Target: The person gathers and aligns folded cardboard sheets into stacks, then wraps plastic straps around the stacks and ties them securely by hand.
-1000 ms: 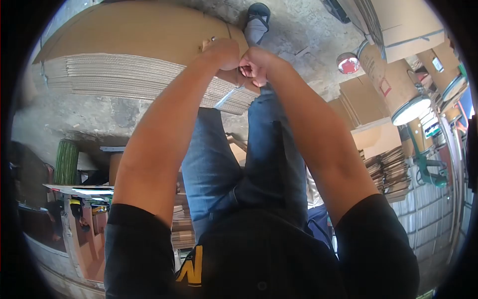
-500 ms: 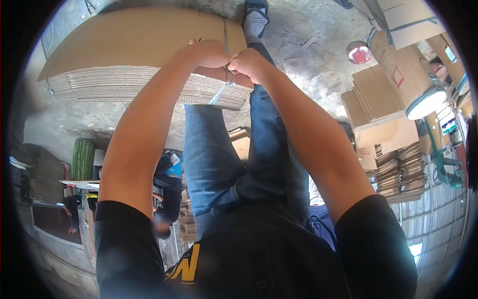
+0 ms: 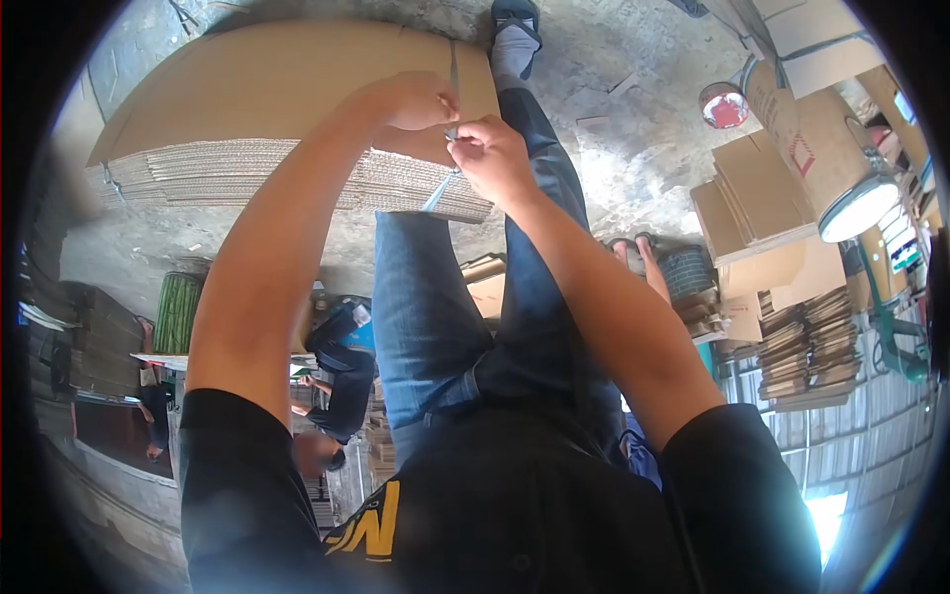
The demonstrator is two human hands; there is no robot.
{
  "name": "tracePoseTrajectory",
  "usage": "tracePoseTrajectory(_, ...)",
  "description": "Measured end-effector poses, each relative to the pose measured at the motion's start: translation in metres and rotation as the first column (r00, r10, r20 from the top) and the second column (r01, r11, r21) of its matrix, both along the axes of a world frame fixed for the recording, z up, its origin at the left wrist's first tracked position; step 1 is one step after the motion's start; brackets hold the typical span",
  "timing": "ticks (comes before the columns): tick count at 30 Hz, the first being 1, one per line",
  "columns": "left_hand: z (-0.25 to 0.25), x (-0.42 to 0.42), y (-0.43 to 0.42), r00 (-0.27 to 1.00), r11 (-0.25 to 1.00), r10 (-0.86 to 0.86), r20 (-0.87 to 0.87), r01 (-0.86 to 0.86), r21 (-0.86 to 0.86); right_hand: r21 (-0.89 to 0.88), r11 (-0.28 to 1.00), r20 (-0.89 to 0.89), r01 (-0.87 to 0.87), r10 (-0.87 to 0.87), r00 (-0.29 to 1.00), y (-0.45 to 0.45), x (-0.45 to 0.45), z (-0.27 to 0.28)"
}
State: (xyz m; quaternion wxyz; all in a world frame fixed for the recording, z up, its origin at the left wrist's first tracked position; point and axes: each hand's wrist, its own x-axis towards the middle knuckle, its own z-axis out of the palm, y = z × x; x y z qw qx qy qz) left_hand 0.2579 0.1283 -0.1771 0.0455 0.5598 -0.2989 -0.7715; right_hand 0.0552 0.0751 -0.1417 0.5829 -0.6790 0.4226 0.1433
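Observation:
A thick bundle of flat corrugated cardboard (image 3: 287,74) lies in front of my legs, its layered edges facing me. A narrow plastic strap (image 3: 437,191) runs over its right end and down the layered side. My right hand (image 3: 493,158) is closed, thumb and finger pinching a greyish piece of the strap just above the bundle's edge. Close by on its left, my left hand (image 3: 421,101) is curled shut over the cardboard next to the strap; what its fingers hold is hidden. A second tie (image 3: 114,183) goes round the bundle's left end.
My shoe (image 3: 516,12) rests on the concrete floor (image 3: 633,139) beside the bundle. To the right are cardboard boxes (image 3: 757,193), a stack of cardboard (image 3: 809,346) and a round red-and-white object (image 3: 724,106). Other people are behind, including one in dark clothes (image 3: 346,391).
My hands, together at the strap before, have come slightly apart. The right hand has moved down and turned, showing its pinching fingers. Bare feet now show beyond my right arm.

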Motion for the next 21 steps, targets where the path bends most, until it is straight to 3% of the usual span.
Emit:
tracePoseTrajectory(2,0.001,-0.006,-0.007,0.998,0.998,-0.027,-0.053,0.024,-0.058,-0.177,0.984,0.056,-0.025,0.036,0.998,0.0,-0.002,0.019)
tracePoseTrajectory(7,-0.001,-0.025,-0.028,0.961,0.977,-0.207,-0.185,0.193,-0.092,-0.235,0.972,0.118,-0.01,0.039,0.992,0.008,-0.007,0.039)
tracePoseTrajectory(10,-0.008,-0.027,-0.029,0.955,0.973,-0.223,-0.197,0.207,-0.097,-0.313,0.948,0.147,-0.055,0.105,0.984,0.011,-0.009,0.036)
tracePoseTrajectory(13,-0.007,-0.035,-0.026,0.962,0.96,-0.24,-0.127,0.216,-0.177,-0.316,0.948,0.153,0.04,0.01,0.988,0.016,-0.01,0.038)
tracePoseTrajectory(16,-0.006,-0.038,-0.011,0.975,0.974,-0.175,-0.137,0.152,-0.167,-0.426,0.903,-0.082,-0.05,0.016,0.996,0.026,-0.01,0.047)
tracePoseTrajectory(19,0.0,-0.035,0.005,0.991,0.992,0.023,-0.135,-0.039,-0.119,-0.448,0.891,-0.385,-0.073,-0.119,0.915,0.04,-0.001,0.05)
tracePoseTrajectory(21,0.003,-0.033,0.01,0.988,0.989,0.072,-0.136,-0.089,-0.12,-0.35,0.937,-0.493,0.009,-0.192,0.849,0.04,0.005,0.047)
